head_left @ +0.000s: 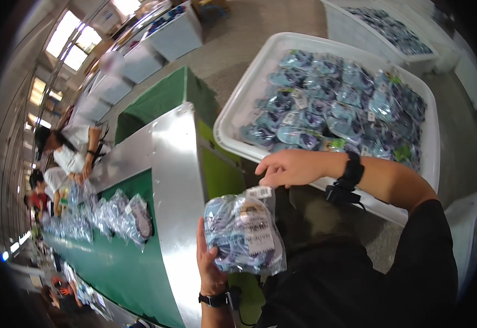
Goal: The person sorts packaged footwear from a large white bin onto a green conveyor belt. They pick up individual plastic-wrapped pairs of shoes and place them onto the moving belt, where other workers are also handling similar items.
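A clear plastic bag of blue and purple shoes (238, 229) is held upright in front of me, with a white printed label on its face and a small tag at its top edge. My left hand (211, 268) grips it from the lower left, the thumb on its front. At the bag's top corner, beside the tag, are the bent fingers of my right hand (290, 168), which appear to pinch the plastic; the exact contact is partly hidden. The right forearm crosses the near rim of a large white tub (230, 136) filled with similar bagged shoes (326, 104).
Left of me runs a green conveyor belt (107, 262) with a metal edge (175, 218) and several bagged shoes (132, 216). People (74, 153) stand along its far side. A green bin (156, 101) stands beyond its end; another filled white tub (353, 30) is at the far right.
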The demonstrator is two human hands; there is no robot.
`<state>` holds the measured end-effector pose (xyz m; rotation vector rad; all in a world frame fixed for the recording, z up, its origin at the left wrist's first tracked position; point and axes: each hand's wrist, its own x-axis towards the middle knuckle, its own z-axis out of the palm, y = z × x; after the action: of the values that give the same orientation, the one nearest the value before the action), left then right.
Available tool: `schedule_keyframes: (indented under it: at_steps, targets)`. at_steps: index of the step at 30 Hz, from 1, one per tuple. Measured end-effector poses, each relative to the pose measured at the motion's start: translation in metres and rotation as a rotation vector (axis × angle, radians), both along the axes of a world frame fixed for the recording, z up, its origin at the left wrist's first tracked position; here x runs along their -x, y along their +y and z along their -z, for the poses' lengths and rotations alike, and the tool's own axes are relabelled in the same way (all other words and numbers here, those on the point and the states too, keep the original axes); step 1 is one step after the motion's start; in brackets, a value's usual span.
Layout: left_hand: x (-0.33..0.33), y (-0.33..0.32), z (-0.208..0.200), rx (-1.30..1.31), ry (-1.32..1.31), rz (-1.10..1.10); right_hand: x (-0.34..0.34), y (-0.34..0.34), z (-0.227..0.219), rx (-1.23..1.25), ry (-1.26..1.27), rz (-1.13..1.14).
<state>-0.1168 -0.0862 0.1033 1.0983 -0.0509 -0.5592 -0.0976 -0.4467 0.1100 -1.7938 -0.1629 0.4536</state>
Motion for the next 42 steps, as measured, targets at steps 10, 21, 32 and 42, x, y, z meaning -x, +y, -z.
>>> schedule_keyframes:
  at_steps: [10, 21, 32, 42]
  targets:
    - [0.011, -0.054, -0.017, -0.122, 0.049, 0.285, 0.038, 0.023, 0.046, -0.468, 0.317, -0.163]
    - [-0.025, 0.001, -0.002, -0.355, -0.018, -0.071, -0.042, -0.162, 0.007, -0.139, -0.164, 0.503]
    - [-0.041, 0.079, -0.006, -0.513, -0.106, -0.106, -0.11, -0.271, 0.177, 0.22, -0.217, 1.316]
    - [-0.151, 0.178, 0.059, -1.0, -0.396, -0.283, 0.027, -0.152, 0.091, -0.187, -0.167, 0.659]
